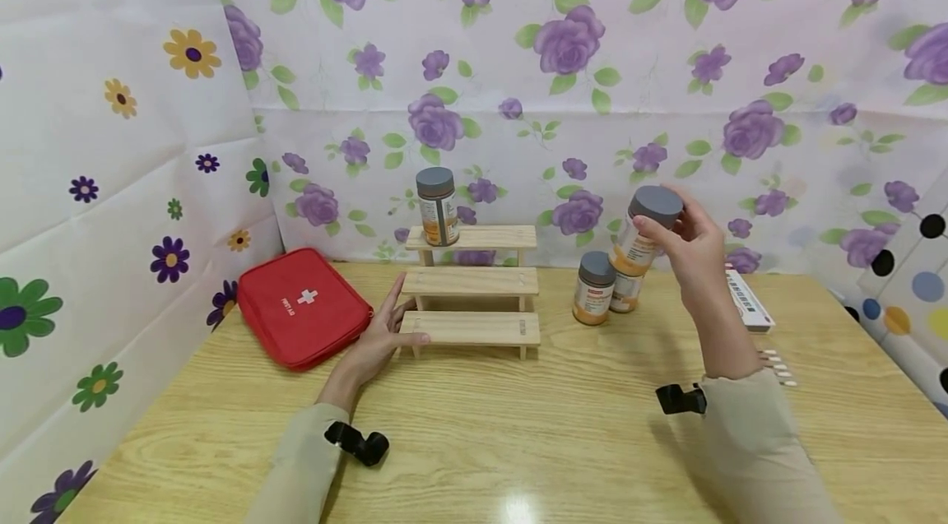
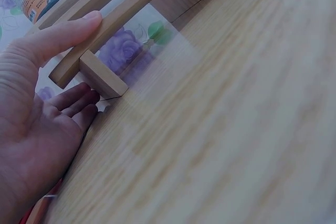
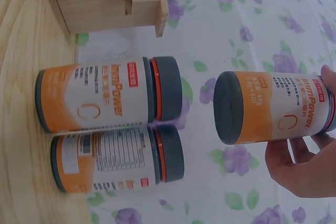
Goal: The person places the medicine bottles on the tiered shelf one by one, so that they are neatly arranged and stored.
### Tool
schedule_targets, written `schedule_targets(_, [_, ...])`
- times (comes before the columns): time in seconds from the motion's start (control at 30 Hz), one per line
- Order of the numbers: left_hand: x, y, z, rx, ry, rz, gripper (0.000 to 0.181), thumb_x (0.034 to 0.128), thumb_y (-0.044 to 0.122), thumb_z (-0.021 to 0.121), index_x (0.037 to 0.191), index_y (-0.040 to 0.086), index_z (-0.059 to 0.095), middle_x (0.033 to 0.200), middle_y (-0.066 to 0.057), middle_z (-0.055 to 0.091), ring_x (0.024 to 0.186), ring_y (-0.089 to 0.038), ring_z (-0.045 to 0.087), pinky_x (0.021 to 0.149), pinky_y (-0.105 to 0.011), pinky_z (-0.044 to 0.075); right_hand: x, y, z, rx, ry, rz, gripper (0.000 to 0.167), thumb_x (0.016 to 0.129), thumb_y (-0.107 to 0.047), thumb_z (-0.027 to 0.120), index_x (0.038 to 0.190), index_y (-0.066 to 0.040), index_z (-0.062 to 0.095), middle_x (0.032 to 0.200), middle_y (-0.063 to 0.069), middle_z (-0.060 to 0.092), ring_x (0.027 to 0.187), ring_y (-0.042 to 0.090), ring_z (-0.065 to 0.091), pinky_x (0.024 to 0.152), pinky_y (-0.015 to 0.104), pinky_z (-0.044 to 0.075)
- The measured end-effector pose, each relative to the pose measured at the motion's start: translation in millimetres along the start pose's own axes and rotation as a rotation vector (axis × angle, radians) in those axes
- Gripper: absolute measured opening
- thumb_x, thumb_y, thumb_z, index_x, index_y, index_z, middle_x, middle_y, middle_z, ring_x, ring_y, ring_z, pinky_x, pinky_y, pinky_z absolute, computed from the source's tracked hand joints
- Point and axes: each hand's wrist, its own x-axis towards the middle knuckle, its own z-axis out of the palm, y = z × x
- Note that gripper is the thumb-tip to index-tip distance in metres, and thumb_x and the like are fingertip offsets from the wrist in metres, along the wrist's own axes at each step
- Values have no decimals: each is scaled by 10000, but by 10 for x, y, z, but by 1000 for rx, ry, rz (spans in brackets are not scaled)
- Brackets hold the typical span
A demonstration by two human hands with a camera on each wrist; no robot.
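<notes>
A three-tier wooden step rack (image 1: 470,283) stands on the table. My left hand (image 1: 378,343) grips its left end, thumb over the lowest board (image 2: 118,27) and fingers below by the leg. My right hand (image 1: 696,248) holds a supplement bottle (image 3: 281,107) with a grey lid and an orange-and-white label, raised off the table and tilted. Two similar bottles stand side by side below it: the front one (image 1: 594,289) and one behind (image 1: 626,292), partly hidden in the head view. Another bottle (image 1: 439,207) stands on the rack's top tier, at the left.
A red first-aid pouch (image 1: 304,306) lies left of the rack, close to my left hand. A white box (image 1: 748,299) and several small white-tipped sticks (image 1: 779,368) lie at the right, partly behind my right arm. Flowered cloth (image 1: 563,121) hangs behind the table.
</notes>
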Motion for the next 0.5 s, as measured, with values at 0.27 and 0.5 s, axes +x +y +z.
schedule_targets(0.27, [9, -30, -11, 0, -9, -3, 1103, 840, 18, 713, 1548, 455, -10, 1637, -198, 77, 1532, -341, -58, 1231, -538, -82, 37, 19, 146, -36, -42, 11, 635, 890, -220, 716, 1467, -232, 449, 1189, -154, 550, 1074, 63, 485, 875, 140, 424])
schedule_targets(0.5, [17, -23, -8, -10, -4, -7, 1099, 839, 12, 712, 1550, 450, -3, 1639, -184, 88, 1539, -315, -31, 1235, -524, -85, 86, -46, 311, -91, -73, -5, 614, 896, -263, 710, 1457, -253, 462, 1180, -157, 547, 1095, 73, 476, 962, 288, 372])
